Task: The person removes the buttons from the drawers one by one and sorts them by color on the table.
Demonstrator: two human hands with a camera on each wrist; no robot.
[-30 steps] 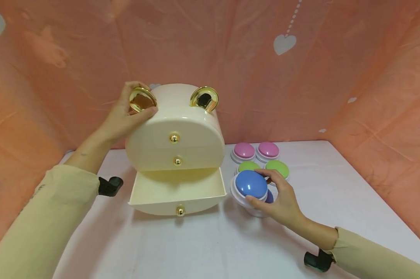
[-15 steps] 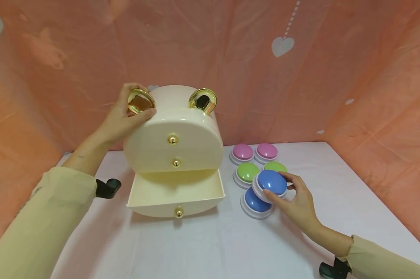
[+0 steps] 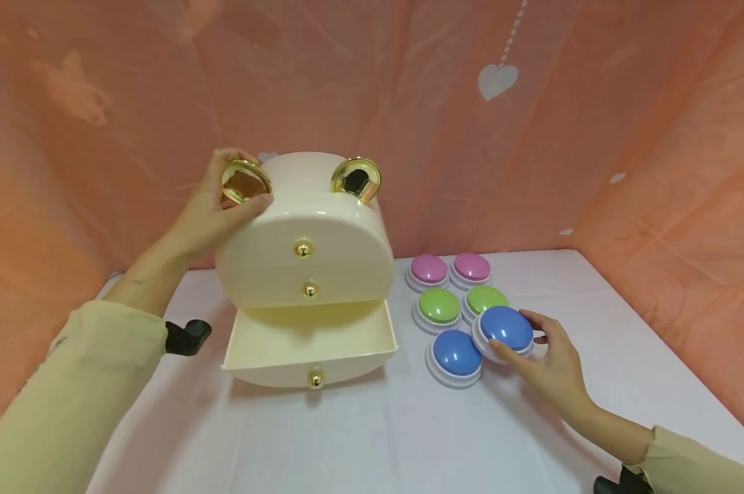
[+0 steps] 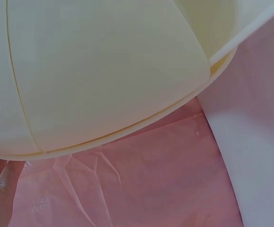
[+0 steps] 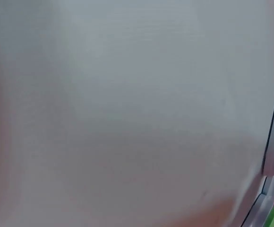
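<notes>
Your right hand (image 3: 554,367) has fingers curled round a blue dome-shaped plastic button (image 3: 505,331), beside the second blue button (image 3: 455,356) on the white worktop (image 3: 600,384). Your left hand (image 3: 208,213) grips the cream plastic drawer box (image 3: 322,254) by its gold ear (image 3: 243,184). Bare worktop lies in front.

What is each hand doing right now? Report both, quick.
Left hand: grips the gold ear atop the cream drawer box.
Right hand: holds a blue dome button.
</notes>
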